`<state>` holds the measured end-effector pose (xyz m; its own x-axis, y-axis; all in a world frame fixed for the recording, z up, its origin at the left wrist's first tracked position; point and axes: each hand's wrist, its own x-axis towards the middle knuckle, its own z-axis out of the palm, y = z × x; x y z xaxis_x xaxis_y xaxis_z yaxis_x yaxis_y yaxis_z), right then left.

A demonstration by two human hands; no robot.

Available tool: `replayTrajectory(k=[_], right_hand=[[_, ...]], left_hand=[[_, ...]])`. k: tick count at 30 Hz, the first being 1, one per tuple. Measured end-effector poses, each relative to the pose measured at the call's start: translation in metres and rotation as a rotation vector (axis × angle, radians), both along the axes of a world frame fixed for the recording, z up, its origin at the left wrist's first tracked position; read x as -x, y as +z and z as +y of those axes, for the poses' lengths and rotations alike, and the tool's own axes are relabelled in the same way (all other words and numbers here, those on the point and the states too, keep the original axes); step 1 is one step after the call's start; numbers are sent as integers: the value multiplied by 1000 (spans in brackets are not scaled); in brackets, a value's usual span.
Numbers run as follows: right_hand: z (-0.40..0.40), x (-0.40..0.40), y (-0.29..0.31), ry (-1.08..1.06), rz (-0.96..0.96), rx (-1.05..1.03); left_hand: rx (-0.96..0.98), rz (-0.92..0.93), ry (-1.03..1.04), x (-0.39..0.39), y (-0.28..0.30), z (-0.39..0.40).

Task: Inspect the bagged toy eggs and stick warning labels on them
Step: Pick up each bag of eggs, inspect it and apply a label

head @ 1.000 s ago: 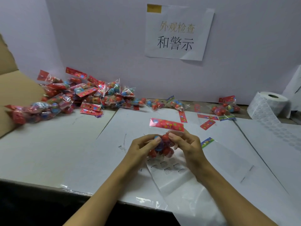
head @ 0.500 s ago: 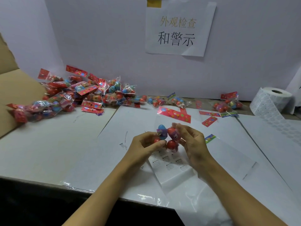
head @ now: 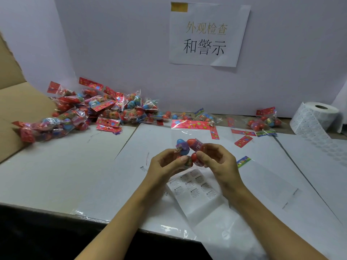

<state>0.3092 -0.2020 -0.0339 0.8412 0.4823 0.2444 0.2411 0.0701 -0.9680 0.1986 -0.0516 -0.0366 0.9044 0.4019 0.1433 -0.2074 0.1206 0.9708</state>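
A clear bag of toy eggs (head: pixel 189 147), with red and blue eggs and a red printed header card at its far end, is held above the middle of the table. My left hand (head: pixel 167 164) grips the eggs through the film from the left. From the right, my right hand (head: pixel 217 160) pinches the same bag. Under my hands lies a strip of white warning labels (head: pixel 193 188) on clear backing.
A big pile of bagged eggs (head: pixel 90 111) lies at the back left beside a cardboard box (head: pixel 16 102). More bags (head: pixel 262 121) and loose header cards (head: pixel 243 140) sit at the back right. A label roll (head: pixel 315 117) stands far right. A paper sign (head: pixel 206 34) hangs on the wall.
Both hands have turned the bag so its header card swung away from me, and the eggs now show between my fingertips.
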Motion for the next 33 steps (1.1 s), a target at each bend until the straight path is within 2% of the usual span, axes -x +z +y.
replayTrajectory(k=[2,5,9,12,15,18,22,33], right_hand=[[1,-1,-2,-89,-94,18],[0,-3,-6,-64,-169,16],[0,3,-1,95,-51,31],[1,6,0,163,-45,80],[2,7,0,117,-47,69],[1,4,-1,179,55,-2],[0,7,1,309,96,1],[3,9,1,272,38,34]], left_hand=[[23,-17,-19,0,1,0],[5,-53,-35,0,0,1],[-63,-62,-50,0,-5,3],[-168,-53,-39,1,-6,1],[-187,-45,115,-1,-3,-2],[-258,42,288,-3,-4,1],[-117,22,176,-2,0,-3],[-112,36,158,-4,0,-4]])
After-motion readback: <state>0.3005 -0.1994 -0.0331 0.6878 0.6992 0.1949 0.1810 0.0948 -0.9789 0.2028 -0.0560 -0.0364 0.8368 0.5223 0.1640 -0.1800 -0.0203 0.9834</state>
